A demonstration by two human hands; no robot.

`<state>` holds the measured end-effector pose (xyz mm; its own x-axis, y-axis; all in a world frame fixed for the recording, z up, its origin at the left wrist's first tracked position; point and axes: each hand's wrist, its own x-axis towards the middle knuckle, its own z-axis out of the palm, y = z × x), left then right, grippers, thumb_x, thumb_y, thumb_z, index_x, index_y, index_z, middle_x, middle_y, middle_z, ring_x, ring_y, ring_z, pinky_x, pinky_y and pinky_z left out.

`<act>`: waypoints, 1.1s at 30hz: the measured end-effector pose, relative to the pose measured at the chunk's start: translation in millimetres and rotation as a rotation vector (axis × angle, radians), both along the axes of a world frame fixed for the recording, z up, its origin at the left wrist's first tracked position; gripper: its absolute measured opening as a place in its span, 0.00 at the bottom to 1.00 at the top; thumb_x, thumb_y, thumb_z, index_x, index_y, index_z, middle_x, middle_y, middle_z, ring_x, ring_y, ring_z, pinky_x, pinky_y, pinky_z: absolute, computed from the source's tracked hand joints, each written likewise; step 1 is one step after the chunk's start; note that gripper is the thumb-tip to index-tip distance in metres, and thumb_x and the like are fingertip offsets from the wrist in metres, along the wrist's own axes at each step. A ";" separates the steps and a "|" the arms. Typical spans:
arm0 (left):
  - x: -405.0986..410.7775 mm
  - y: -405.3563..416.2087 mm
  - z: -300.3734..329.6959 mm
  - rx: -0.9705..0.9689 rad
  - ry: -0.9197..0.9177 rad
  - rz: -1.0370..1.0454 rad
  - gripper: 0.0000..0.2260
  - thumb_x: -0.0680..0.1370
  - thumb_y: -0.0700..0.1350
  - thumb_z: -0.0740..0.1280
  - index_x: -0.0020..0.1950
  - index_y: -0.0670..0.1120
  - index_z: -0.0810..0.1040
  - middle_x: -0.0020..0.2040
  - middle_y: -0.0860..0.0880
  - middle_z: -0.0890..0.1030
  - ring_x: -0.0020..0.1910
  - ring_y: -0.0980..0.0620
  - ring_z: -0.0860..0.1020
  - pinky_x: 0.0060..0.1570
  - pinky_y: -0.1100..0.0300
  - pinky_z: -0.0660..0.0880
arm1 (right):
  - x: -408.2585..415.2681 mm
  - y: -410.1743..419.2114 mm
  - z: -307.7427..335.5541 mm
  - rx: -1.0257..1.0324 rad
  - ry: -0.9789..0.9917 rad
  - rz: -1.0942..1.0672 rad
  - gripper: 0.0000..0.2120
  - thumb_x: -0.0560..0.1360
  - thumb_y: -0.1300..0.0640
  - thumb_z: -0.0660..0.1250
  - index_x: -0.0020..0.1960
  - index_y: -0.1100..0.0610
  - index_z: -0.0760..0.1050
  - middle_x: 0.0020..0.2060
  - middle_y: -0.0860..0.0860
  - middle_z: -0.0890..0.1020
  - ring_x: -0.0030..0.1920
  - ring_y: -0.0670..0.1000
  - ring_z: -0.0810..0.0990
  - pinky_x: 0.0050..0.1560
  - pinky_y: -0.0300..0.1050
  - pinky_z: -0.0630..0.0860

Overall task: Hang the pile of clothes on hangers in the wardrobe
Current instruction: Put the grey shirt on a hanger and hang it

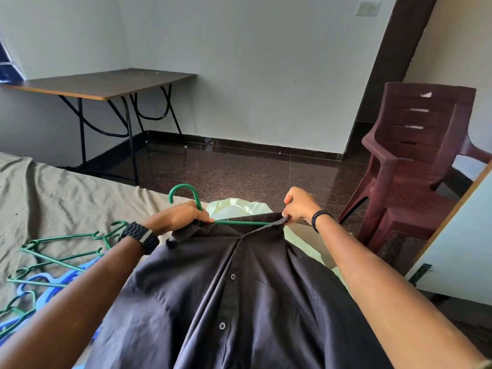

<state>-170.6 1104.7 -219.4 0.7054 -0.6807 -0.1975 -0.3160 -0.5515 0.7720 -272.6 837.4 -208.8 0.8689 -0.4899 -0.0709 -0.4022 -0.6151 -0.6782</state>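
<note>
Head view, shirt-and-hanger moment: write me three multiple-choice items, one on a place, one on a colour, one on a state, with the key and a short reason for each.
1. Where do the spare hangers lie?
A. On the bed sheet, on the person's left
B. On the folding table
C. On the plastic chair

2. What colour is the hanger going into the dark button-up shirt?
A. Blue
B. Green
C. White

3. What is the right hand doing?
A. Resting open on the bed
B. Gripping the hanger's hook
C. Pinching the shirt collar

Key: 1 A, the green and blue hangers lie spread on the sheet; 2 B, its hook and bar show green; 3 C, its fingers pinch the collar edge, while the left hand holds the hanger.
</note>
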 end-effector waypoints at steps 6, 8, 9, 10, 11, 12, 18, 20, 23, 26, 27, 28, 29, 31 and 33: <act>6.6 -5.5 -0.7 0.050 -0.056 0.029 0.14 0.76 0.49 0.69 0.33 0.45 0.79 0.33 0.50 0.79 0.36 0.54 0.75 0.44 0.58 0.71 | -1.9 -0.3 2.5 -0.200 0.021 0.171 0.09 0.71 0.68 0.66 0.41 0.55 0.73 0.47 0.58 0.79 0.25 0.46 0.80 0.23 0.35 0.72; 8.3 -11.1 2.9 0.076 -0.105 0.005 0.11 0.75 0.49 0.70 0.36 0.46 0.83 0.39 0.47 0.82 0.40 0.53 0.78 0.49 0.54 0.75 | -6.2 -1.2 3.9 -0.273 0.029 0.213 0.09 0.72 0.65 0.66 0.42 0.52 0.72 0.46 0.57 0.78 0.30 0.49 0.80 0.30 0.40 0.75; 10.2 -13.4 5.7 0.076 -0.121 -0.014 0.09 0.75 0.49 0.70 0.36 0.48 0.84 0.43 0.45 0.83 0.43 0.51 0.79 0.53 0.52 0.75 | -8.3 -1.3 5.2 -0.312 0.031 0.228 0.09 0.71 0.64 0.66 0.42 0.51 0.71 0.46 0.56 0.78 0.34 0.51 0.80 0.35 0.44 0.77; 11.9 -15.2 9.0 0.081 -0.123 -0.032 0.08 0.75 0.48 0.71 0.36 0.50 0.84 0.45 0.45 0.84 0.46 0.49 0.80 0.56 0.50 0.75 | -11.1 -0.5 6.5 -0.346 0.031 0.245 0.09 0.71 0.63 0.65 0.43 0.50 0.70 0.46 0.55 0.78 0.39 0.52 0.80 0.40 0.47 0.78; 13.1 -17.0 13.2 0.096 -0.115 -0.052 0.08 0.74 0.48 0.72 0.35 0.51 0.84 0.46 0.45 0.84 0.48 0.48 0.81 0.59 0.49 0.75 | -13.3 0.1 7.6 -0.382 0.031 0.266 0.10 0.72 0.64 0.65 0.44 0.50 0.69 0.46 0.55 0.78 0.42 0.53 0.79 0.43 0.50 0.78; 14.5 -18.5 17.3 0.117 -0.103 -0.077 0.07 0.74 0.48 0.72 0.36 0.52 0.84 0.47 0.46 0.84 0.48 0.48 0.81 0.59 0.48 0.75 | -15.0 1.1 9.0 -0.415 0.023 0.290 0.10 0.72 0.65 0.65 0.45 0.50 0.69 0.44 0.54 0.78 0.43 0.53 0.78 0.44 0.52 0.78; 8.1 -33.7 34.0 0.164 -0.116 -0.158 0.07 0.74 0.49 0.72 0.39 0.49 0.85 0.46 0.46 0.85 0.47 0.47 0.81 0.58 0.48 0.76 | -18.9 17.4 20.7 -0.395 -0.097 0.368 0.11 0.70 0.66 0.65 0.48 0.54 0.70 0.35 0.50 0.80 0.38 0.51 0.79 0.45 0.53 0.79; 2.1 -40.5 40.2 0.133 -0.152 -0.127 0.09 0.74 0.50 0.72 0.40 0.46 0.85 0.43 0.46 0.84 0.40 0.51 0.79 0.48 0.53 0.76 | -20.2 24.6 25.7 -0.361 -0.131 0.369 0.11 0.70 0.65 0.67 0.48 0.54 0.70 0.35 0.50 0.80 0.38 0.50 0.80 0.45 0.53 0.79; -5.1 -49.2 44.7 0.144 -0.220 -0.118 0.13 0.76 0.52 0.69 0.44 0.43 0.84 0.36 0.46 0.79 0.34 0.51 0.73 0.38 0.59 0.70 | -23.7 34.7 33.7 -0.295 -0.261 0.302 0.10 0.70 0.64 0.69 0.46 0.54 0.70 0.32 0.50 0.79 0.36 0.49 0.79 0.42 0.50 0.79; -7.7 -53.3 46.0 0.137 -0.244 -0.108 0.15 0.77 0.56 0.65 0.43 0.46 0.83 0.45 0.40 0.82 0.43 0.41 0.80 0.49 0.51 0.76 | -30.5 47.6 40.3 -0.219 -0.408 0.225 0.10 0.69 0.63 0.71 0.43 0.54 0.70 0.30 0.48 0.77 0.32 0.46 0.76 0.34 0.38 0.73; -8.0 -54.2 47.8 0.133 -0.260 -0.098 0.16 0.78 0.57 0.64 0.44 0.45 0.82 0.45 0.40 0.82 0.42 0.42 0.79 0.49 0.52 0.76 | -33.0 52.1 42.3 -0.213 -0.418 0.232 0.10 0.69 0.63 0.71 0.43 0.54 0.71 0.30 0.48 0.77 0.31 0.45 0.75 0.33 0.35 0.71; -8.9 -55.2 49.6 0.130 -0.289 -0.088 0.17 0.78 0.57 0.64 0.45 0.44 0.82 0.42 0.42 0.82 0.39 0.46 0.78 0.45 0.55 0.74 | -35.1 54.7 43.9 -0.215 -0.393 0.259 0.09 0.69 0.63 0.70 0.43 0.55 0.71 0.31 0.48 0.78 0.32 0.45 0.76 0.32 0.34 0.70; -10.9 -56.2 52.2 0.122 -0.326 -0.070 0.17 0.78 0.57 0.65 0.44 0.44 0.82 0.38 0.46 0.80 0.36 0.51 0.76 0.41 0.58 0.72 | -37.1 55.9 45.9 -0.211 -0.338 0.301 0.08 0.70 0.63 0.70 0.43 0.55 0.72 0.32 0.49 0.79 0.33 0.45 0.78 0.33 0.35 0.72; -14.3 -58.2 54.5 0.067 -0.388 -0.024 0.15 0.76 0.57 0.67 0.41 0.46 0.82 0.32 0.52 0.78 0.31 0.57 0.73 0.35 0.63 0.69 | -41.2 53.1 50.4 -0.089 -0.187 0.394 0.05 0.73 0.63 0.68 0.45 0.55 0.73 0.36 0.53 0.82 0.35 0.48 0.82 0.36 0.39 0.78; -15.7 -58.1 54.1 -0.007 -0.411 -0.005 0.14 0.75 0.56 0.68 0.40 0.46 0.82 0.31 0.53 0.79 0.29 0.61 0.73 0.33 0.66 0.69 | -43.2 44.9 56.2 0.123 -0.138 0.436 0.04 0.77 0.65 0.63 0.46 0.57 0.74 0.38 0.56 0.83 0.37 0.52 0.84 0.38 0.44 0.81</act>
<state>-186.3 1046.7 -165.3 0.7212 -0.6849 0.1041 -0.6015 -0.5445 0.5846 -315.7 882.3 -152.7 0.9970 -0.0727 0.0250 -0.0254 -0.6180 -0.7857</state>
